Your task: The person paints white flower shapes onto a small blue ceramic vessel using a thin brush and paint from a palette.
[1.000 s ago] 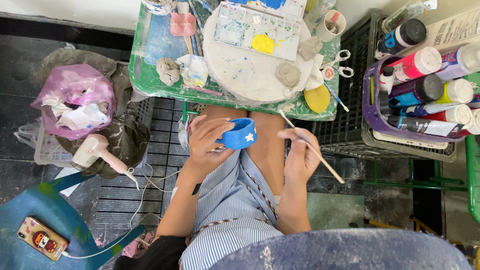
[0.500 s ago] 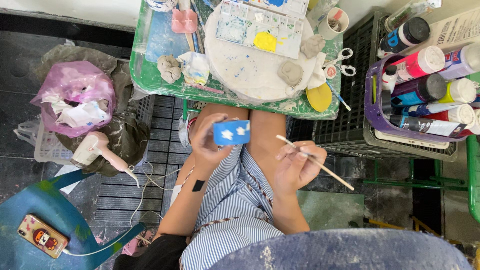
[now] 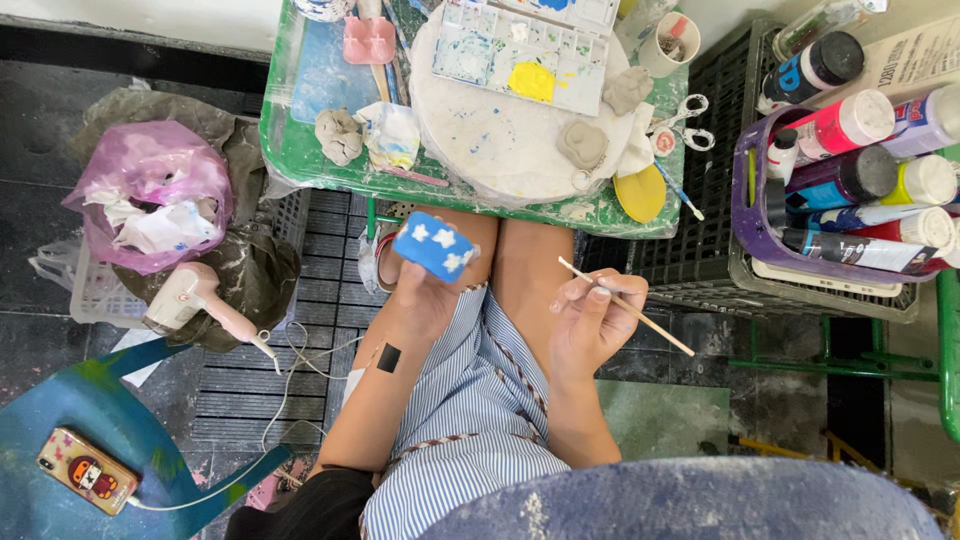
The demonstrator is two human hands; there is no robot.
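Blue star-painted clay piece [image 3: 435,245] sits above the lap at 12 o'clock of the left hand [image 3: 425,295], fingers curled round its lower sides; likely light, rigid, brittle, paint possibly wet, so best held by unpainted edges. Thin wooden brush [image 3: 625,306] pinched in right hand [image 3: 590,325], tip toward 10 o'clock; light, stiff.

Dark tiled floor [image 3: 40,200], green table [image 3: 300,165], blue chair [image 3: 60,420]
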